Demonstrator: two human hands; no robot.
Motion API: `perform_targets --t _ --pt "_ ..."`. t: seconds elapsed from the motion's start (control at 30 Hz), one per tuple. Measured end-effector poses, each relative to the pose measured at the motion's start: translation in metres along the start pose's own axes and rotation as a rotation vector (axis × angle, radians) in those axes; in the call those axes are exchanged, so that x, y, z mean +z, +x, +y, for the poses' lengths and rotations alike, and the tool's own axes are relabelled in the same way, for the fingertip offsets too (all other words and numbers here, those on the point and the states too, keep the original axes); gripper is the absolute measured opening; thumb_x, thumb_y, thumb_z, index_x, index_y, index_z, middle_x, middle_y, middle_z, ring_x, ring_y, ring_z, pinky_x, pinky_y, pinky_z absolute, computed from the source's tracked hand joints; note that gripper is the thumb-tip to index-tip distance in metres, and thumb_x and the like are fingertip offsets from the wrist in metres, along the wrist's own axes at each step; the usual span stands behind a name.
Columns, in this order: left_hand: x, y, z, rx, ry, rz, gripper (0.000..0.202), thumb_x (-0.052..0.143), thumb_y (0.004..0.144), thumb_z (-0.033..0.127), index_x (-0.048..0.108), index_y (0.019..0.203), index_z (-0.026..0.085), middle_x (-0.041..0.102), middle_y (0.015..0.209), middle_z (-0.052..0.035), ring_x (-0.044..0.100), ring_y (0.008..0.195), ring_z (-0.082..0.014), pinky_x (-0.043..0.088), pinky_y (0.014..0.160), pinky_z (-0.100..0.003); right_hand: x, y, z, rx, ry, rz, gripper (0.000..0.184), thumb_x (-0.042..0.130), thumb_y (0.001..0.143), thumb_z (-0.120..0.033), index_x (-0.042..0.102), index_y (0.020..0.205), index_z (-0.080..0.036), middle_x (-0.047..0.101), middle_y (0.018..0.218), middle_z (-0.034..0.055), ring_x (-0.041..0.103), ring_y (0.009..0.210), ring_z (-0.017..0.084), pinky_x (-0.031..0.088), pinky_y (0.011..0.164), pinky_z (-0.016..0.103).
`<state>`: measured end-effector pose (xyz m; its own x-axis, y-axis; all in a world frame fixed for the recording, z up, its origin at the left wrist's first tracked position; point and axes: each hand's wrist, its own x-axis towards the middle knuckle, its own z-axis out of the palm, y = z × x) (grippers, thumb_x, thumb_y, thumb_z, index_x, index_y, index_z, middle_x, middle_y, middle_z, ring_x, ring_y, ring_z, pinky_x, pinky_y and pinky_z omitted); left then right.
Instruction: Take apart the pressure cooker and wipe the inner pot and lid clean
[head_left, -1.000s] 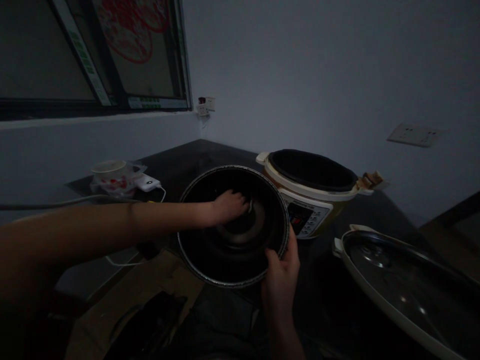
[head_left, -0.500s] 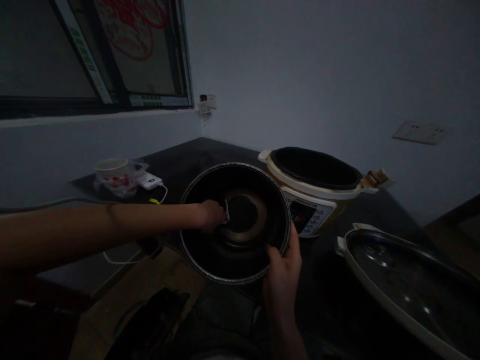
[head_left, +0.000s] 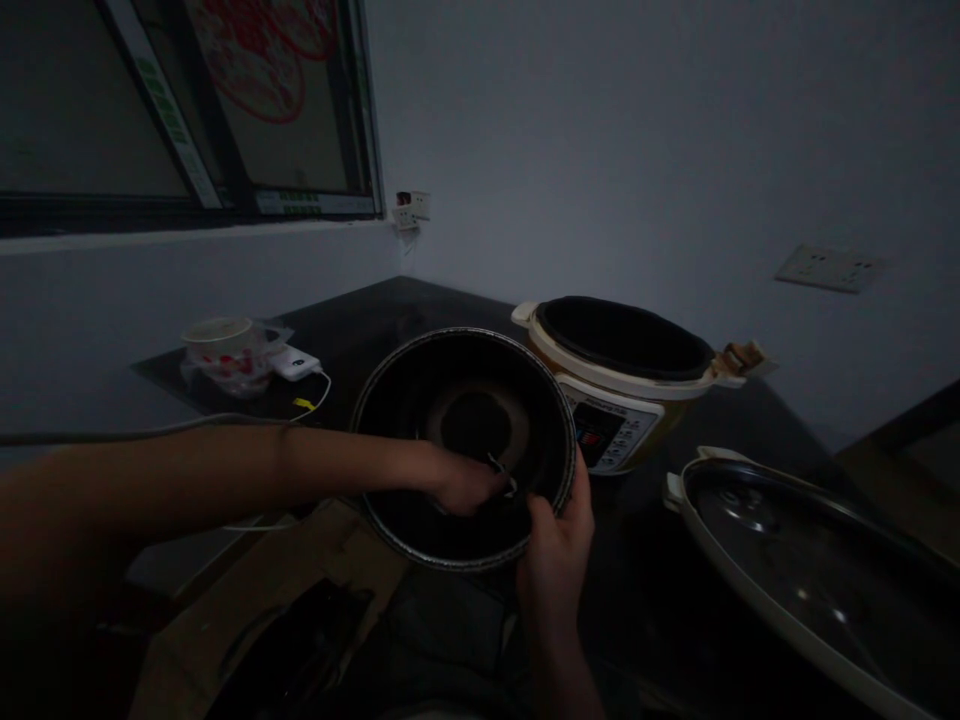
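The black inner pot [head_left: 480,425] of a cooker is tilted toward me, its dark inside showing a paler ring around the bottom. At its right rim, my right hand [head_left: 559,540] is closed, thumb inside and fingers behind the wall. My left hand [head_left: 469,487] reaches into the pot, low against the inner wall, closed on a crumpled white cloth [head_left: 501,470]. Only an edge of that cloth shows; it may be a paper tissue. Just behind the pot stands the electric pressure cooker [head_left: 645,420], its top open.
On the right lies the cooker's lid [head_left: 795,560], inside up. A bowl in a plastic bag [head_left: 229,355] and a white power bank [head_left: 296,362] with a cable sit at the left on the dark countertop [head_left: 397,300]. Wall sockets [head_left: 829,268] are at the right.
My left hand has moved right and toward me inside the pot, carrying the cloth along the wall. My right hand keeps its hold on the rim.
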<state>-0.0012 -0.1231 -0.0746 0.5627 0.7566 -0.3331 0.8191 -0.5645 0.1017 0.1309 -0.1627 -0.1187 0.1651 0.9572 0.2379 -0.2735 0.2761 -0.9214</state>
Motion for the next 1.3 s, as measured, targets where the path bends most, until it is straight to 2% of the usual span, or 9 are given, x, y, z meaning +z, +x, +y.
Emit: perform_targets --t 0.1,0.3,0.47,0.6,0.7,0.83,0.97,1.13,1.3 --pt "-0.006 0.012 0.005 0.048 -0.085 0.017 0.046 0.061 0.073 0.005 0.052 0.119 0.01 0.072 0.107 -0.0135 0.07 0.09 -0.0205 0.052 0.072 -0.024 -0.002 -0.002 0.002 -0.014 0.008 0.009 0.07 0.05 0.072 -0.011 0.045 0.14 -0.024 0.048 0.145 0.0056 0.042 0.135 0.024 0.031 0.114 0.048" --pt "-0.024 0.039 0.0 -0.074 -0.206 0.25 0.039 0.048 0.089 0.012 0.039 0.126 0.004 0.061 0.126 -0.0208 0.062 0.112 -0.021 0.049 0.089 -0.027 -0.004 -0.004 0.001 -0.023 -0.02 0.007 0.067 0.05 0.073 -0.011 0.048 0.139 -0.024 0.049 0.144 0.0051 0.041 0.136 0.024 0.03 0.115 0.048" --pt "-0.029 0.048 -0.007 -0.138 -0.208 0.294 0.037 0.046 0.092 0.018 0.043 0.127 0.004 0.059 0.128 -0.0222 0.062 0.112 -0.0245 0.051 0.089 -0.032 -0.005 -0.002 -0.001 -0.02 -0.057 -0.022 0.067 0.049 0.074 -0.011 0.046 0.14 -0.023 0.05 0.143 0.0057 0.043 0.134 0.024 0.032 0.113 0.047" --pt "-0.017 0.038 0.002 -0.076 -0.148 0.137 0.038 0.058 0.082 0.011 0.055 0.12 0.01 0.07 0.115 -0.0144 0.069 0.098 -0.0224 0.055 0.077 -0.027 -0.004 0.0 -0.001 -0.036 -0.034 -0.005 0.066 0.05 0.074 -0.011 0.047 0.139 -0.024 0.05 0.143 0.0053 0.043 0.135 0.024 0.031 0.114 0.047" --pt "-0.005 0.024 0.005 -0.067 -0.056 0.013 0.038 0.062 0.075 0.005 0.063 0.112 0.013 0.073 0.106 -0.0144 0.072 0.089 -0.0249 0.056 0.068 -0.028 -0.005 0.001 0.0 0.001 0.0 0.003 0.066 0.052 0.074 -0.012 0.046 0.139 -0.023 0.05 0.143 0.0062 0.044 0.134 0.024 0.032 0.113 0.047" --pt "0.007 -0.001 -0.008 -0.093 0.073 -0.079 0.024 0.065 0.072 0.004 0.071 0.093 0.014 0.075 0.094 -0.0157 0.073 0.082 -0.027 0.057 0.064 -0.029 -0.006 0.001 -0.001 0.048 0.038 0.009 0.066 0.054 0.075 -0.015 0.045 0.14 -0.024 0.052 0.142 0.0064 0.047 0.132 0.024 0.035 0.111 0.047" --pt "0.008 -0.024 -0.029 -0.177 0.192 -0.063 0.018 0.066 0.073 0.003 0.073 0.083 0.015 0.075 0.091 -0.0159 0.073 0.082 -0.028 0.058 0.068 -0.035 -0.004 0.002 -0.004 0.058 0.036 0.019 0.065 0.055 0.073 -0.015 0.048 0.137 -0.023 0.052 0.141 0.0066 0.047 0.132 0.024 0.035 0.111 0.046" --pt "-0.006 -0.035 -0.047 -0.316 0.336 0.04 0.016 0.065 0.073 0.002 0.073 0.078 0.014 0.074 0.088 -0.0174 0.07 0.088 -0.032 0.056 0.071 -0.041 -0.005 0.003 -0.003 0.048 -0.01 -0.007 0.066 0.054 0.074 -0.015 0.047 0.139 -0.024 0.049 0.144 0.0061 0.043 0.135 0.025 0.032 0.113 0.047" --pt "-0.022 -0.031 -0.051 -0.361 0.497 0.17 0.025 0.053 0.081 0.002 0.074 0.09 0.012 0.069 0.111 -0.0208 0.059 0.111 -0.0333 0.051 0.084 -0.044 -0.006 0.001 -0.002 0.041 -0.028 -0.005 0.068 0.054 0.075 -0.017 0.044 0.141 -0.024 0.047 0.146 0.0067 0.041 0.136 0.025 0.032 0.113 0.048"
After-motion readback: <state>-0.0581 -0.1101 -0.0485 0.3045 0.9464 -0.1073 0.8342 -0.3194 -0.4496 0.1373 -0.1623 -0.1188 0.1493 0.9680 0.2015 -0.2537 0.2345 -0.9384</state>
